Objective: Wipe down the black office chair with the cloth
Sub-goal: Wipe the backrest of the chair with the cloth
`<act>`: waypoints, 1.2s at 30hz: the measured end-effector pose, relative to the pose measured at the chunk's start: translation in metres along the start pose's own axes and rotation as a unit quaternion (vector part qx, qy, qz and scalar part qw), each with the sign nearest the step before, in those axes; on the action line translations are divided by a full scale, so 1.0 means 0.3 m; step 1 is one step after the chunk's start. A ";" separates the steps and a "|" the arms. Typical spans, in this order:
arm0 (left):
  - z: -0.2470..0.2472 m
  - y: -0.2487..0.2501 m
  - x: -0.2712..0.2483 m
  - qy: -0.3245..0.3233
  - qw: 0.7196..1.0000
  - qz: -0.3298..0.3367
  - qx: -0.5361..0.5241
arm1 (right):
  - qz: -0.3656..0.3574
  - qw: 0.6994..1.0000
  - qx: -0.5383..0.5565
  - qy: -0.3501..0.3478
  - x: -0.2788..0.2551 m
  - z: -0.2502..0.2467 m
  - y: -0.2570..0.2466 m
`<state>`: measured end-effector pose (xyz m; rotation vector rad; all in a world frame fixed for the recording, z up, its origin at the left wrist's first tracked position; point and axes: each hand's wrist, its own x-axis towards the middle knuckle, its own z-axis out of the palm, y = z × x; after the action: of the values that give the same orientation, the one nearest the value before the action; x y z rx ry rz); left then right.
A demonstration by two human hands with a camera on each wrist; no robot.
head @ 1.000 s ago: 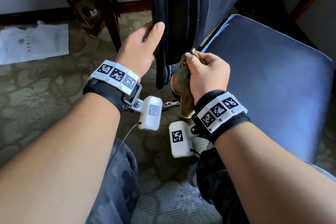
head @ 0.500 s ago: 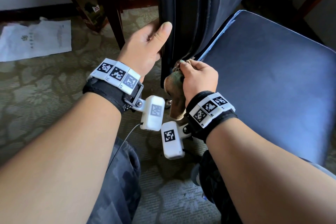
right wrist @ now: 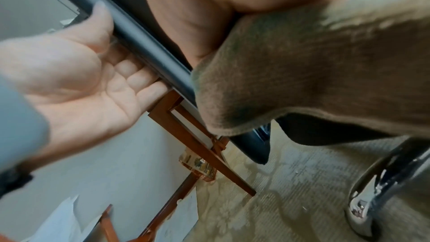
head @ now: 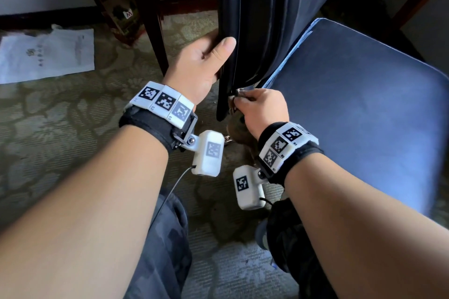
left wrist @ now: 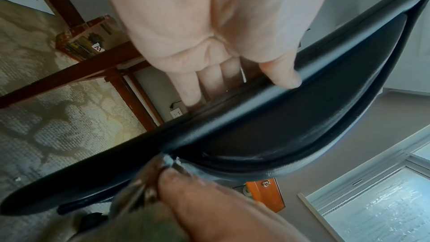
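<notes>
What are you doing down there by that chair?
A person is cleaning a black chair. The left hand grips the edge of the backrest, thumb in front, fingers behind. The right hand pinches a brown cloth into the crease at the bottom of the backrest, beside the seat.

The right hand (right wrist: 209, 12) gripped a brown cloth (right wrist: 314, 73) bunched against the black chair's edge (right wrist: 149, 43). The left hand (right wrist: 76, 76) held that same edge, thumb on the near face, fingers (right wrist: 137, 78) curled behind it. A reddish wooden frame (right wrist: 197, 143) and scattered paper (right wrist: 62, 222) lay on the patterned carpet (right wrist: 291, 200) below.
</notes>
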<state>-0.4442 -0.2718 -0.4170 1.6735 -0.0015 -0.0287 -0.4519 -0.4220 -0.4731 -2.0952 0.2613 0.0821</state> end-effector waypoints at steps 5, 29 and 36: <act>0.002 -0.021 0.015 0.026 1.000 -0.003 -0.006 | 0.040 0.982 0.157 0.094 -0.034 -0.059 0.044; -0.007 -0.040 0.008 0.003 1.000 -0.012 -0.020 | -0.035 0.985 -0.165 -0.041 0.016 0.032 0.035; -0.007 -0.068 0.026 0.014 0.999 0.009 -0.034 | -0.004 0.996 -0.035 0.078 0.004 -0.052 0.073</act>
<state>-0.4366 -0.2679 -0.4372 1.6063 0.0056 0.0085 -0.4562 -0.4463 -0.4837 -2.1759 0.3477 -0.0784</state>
